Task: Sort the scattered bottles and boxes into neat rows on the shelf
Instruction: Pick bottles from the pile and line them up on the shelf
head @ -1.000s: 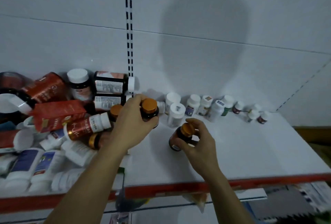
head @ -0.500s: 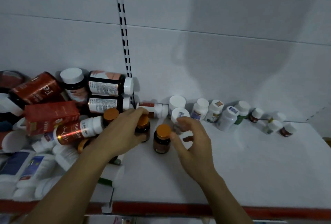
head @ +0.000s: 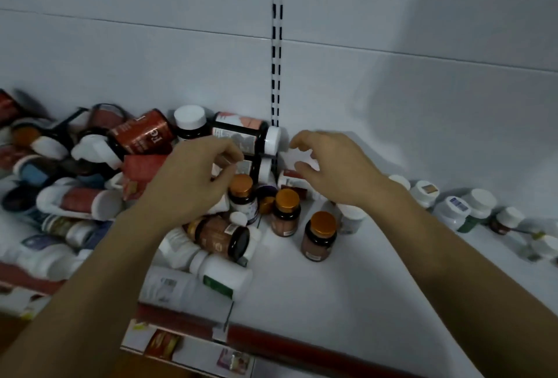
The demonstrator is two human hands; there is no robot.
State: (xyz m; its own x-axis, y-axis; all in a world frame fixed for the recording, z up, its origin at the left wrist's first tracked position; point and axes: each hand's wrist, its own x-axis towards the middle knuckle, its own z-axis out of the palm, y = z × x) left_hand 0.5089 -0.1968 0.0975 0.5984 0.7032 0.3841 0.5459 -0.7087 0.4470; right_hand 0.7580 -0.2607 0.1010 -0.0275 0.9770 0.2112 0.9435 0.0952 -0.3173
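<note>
Step in hand, by judgement: reaching into the pile edge for the next items to line up. Sorting at an early stage, with most stock unsorted.

Left hand: poised over the pile's right-hand margin, fingers loosely curled, nothing visible in the grip. Fingertips just beside the label of the lower lying dark bottle, at 2 o'clock from the palm; contact not confirmed.

Right hand: poised at 3 o'clock from the left hand, fingers and thumb curved about a blurred white object. Cannot tell whether gripping or merely close.

Location of task items:
- Unsorted pile of bottles, plus a red box: at 9 o'clock from the left hand, mostly lying on their sides.
- Three orange-capped bottles: upright on the shelf, at 6 o'clock from the gap between the hands, near one another but staggered, not in a straight line.
- White-capped bottles: in a loose row along the back wall, at 4 o'clock from the right hand.

Next move, by judgement: close on one item per hand, lift clear of neighbours, set upright beside matching stock. Take care with the upper lying dark bottle, stacked on the lower one at 12 o'clock from the orange-capped group: round, likely to roll if disturbed. Keep wrists high over the upright orange-capped bottles to avoid toppling.
</note>
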